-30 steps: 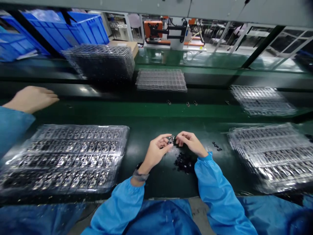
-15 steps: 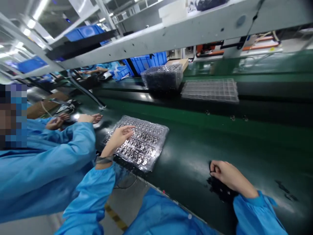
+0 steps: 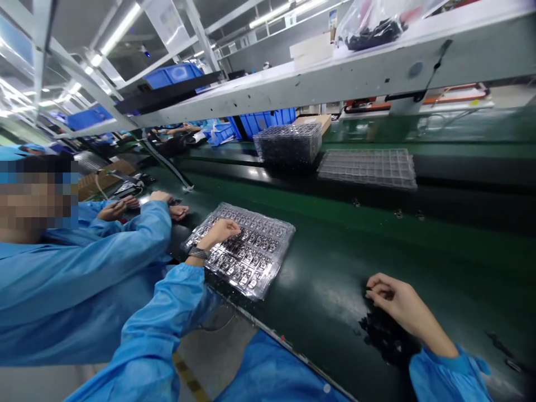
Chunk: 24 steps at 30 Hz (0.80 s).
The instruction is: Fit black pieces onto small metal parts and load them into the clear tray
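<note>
A clear plastic tray (image 3: 281,245) lies on the green bench, its pockets filled with several rows of small metallic parts. Over the middle of that tray is my left hand (image 3: 221,231), thumb and fingers pinched together; whatever may be between the fingertips is too small to make out. My right hand (image 3: 396,301) is also closed in a pinch, further right above the bench. At its fingertips a small black piece (image 3: 368,293) shows in part. Just below the right hand lies a loose pile of black pieces (image 3: 383,338), partly covered by the wrist.
A stack of clear trays (image 3: 288,145) and a flat clear tray (image 3: 368,167) stand at the back. Several small parts (image 3: 397,214) lie on the green bench (image 3: 326,251). A co-worker's sleeve (image 3: 104,273) is close on my left. A grey shelf beam (image 3: 268,92) crosses above.
The view has shifted, so the scene sits slightly lower and further right. My left fingers have drawn closer together over the tray. My right hand remains pinched beside the black pile.
</note>
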{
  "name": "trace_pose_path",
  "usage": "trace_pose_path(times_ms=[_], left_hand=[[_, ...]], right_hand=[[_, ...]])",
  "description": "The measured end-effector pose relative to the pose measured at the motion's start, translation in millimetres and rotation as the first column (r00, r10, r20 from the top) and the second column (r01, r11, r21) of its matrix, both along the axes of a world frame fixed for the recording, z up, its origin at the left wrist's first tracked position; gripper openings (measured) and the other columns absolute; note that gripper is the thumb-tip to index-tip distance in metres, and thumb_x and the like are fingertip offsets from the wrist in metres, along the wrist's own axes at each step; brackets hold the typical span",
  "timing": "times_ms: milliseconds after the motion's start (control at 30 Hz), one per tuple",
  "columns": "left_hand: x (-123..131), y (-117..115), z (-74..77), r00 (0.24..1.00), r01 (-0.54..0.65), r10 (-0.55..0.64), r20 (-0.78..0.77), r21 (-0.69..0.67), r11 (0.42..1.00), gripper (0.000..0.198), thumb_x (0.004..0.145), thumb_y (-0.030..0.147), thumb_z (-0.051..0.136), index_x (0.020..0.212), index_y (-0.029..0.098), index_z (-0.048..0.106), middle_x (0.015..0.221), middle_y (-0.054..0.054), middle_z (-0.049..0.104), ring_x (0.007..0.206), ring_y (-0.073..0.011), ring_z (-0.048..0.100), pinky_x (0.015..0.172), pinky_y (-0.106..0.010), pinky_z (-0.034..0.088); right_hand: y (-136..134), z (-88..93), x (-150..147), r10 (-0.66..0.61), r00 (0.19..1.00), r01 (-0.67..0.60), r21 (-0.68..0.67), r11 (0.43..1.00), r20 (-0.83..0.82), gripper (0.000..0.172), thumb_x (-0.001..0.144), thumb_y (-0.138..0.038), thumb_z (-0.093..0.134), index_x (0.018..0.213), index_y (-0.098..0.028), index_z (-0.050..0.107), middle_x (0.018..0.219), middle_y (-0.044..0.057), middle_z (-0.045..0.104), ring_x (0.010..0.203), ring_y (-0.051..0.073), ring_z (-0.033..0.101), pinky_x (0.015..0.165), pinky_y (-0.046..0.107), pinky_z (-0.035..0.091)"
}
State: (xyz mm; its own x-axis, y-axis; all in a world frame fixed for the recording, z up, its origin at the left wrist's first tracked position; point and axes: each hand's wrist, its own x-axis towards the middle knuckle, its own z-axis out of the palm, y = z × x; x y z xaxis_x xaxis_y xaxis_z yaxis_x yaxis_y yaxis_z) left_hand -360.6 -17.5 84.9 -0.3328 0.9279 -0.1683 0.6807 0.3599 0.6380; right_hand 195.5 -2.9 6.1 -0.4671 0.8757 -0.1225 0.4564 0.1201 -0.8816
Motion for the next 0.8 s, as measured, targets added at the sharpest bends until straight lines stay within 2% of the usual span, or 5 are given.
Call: trace_pose_path(times_ms=[233,400,600,800], left_hand=[[-2.6,4.5,-3.1,0.999,0.029,-0.029,-0.026,0.021,0.999,0.042,0.059,0.055,0.08,0.073,0.016,0.074,0.063,-0.005,0.07,0.06,-0.0187,0.06,0.059,-0.027,0.045],[-6.4,5.6,-2.2,0.998,0.034,-0.034,-0.047,0.001,0.999,0.042,0.061,0.057,0.075,0.071,0.016,0.076,0.056,-0.003,0.067,0.054,-0.0169,0.055,0.055,-0.026,0.041],[-8.0,7.7,2.1,0.997,0.042,-0.042,-0.064,0.01,0.999,0.034,0.058,0.048,0.081,0.072,0.017,0.078,0.07,-0.006,0.076,0.069,-0.0224,0.066,0.068,-0.029,0.05],[-6.1,8.8,-0.1,0.998,0.052,-0.053,-0.045,-0.023,0.998,0.033,0.059,0.048,0.081,0.072,0.018,0.078,0.074,-0.007,0.077,0.073,-0.0241,0.068,0.072,-0.031,0.051]], right_hand=[[0.3,1.5,0.6,-0.083,0.995,0.083,-0.001,0.997,-0.047,0.023,0.081,-0.044,0.066,0.081,-0.021,0.066,0.062,0.002,0.061,0.058,0.018,0.059,0.056,0.029,0.051],[0.7,2.5,0.1,-0.084,0.995,0.085,0.012,0.996,-0.06,0.023,0.08,-0.044,0.065,0.082,-0.021,0.067,0.068,0.004,0.068,0.062,0.02,0.064,0.059,0.03,0.053],[-0.4,5.0,-0.8,-0.08,0.995,0.082,0.036,0.996,-0.055,0.023,0.082,-0.043,0.067,0.086,-0.021,0.07,0.078,0.008,0.074,0.071,0.023,0.07,0.067,0.032,0.056],[-0.1,4.5,-1.2,-0.11,0.991,0.113,0.037,0.993,-0.078,0.026,0.081,-0.046,0.066,0.085,-0.021,0.07,0.078,0.008,0.076,0.072,0.025,0.072,0.069,0.034,0.058]])
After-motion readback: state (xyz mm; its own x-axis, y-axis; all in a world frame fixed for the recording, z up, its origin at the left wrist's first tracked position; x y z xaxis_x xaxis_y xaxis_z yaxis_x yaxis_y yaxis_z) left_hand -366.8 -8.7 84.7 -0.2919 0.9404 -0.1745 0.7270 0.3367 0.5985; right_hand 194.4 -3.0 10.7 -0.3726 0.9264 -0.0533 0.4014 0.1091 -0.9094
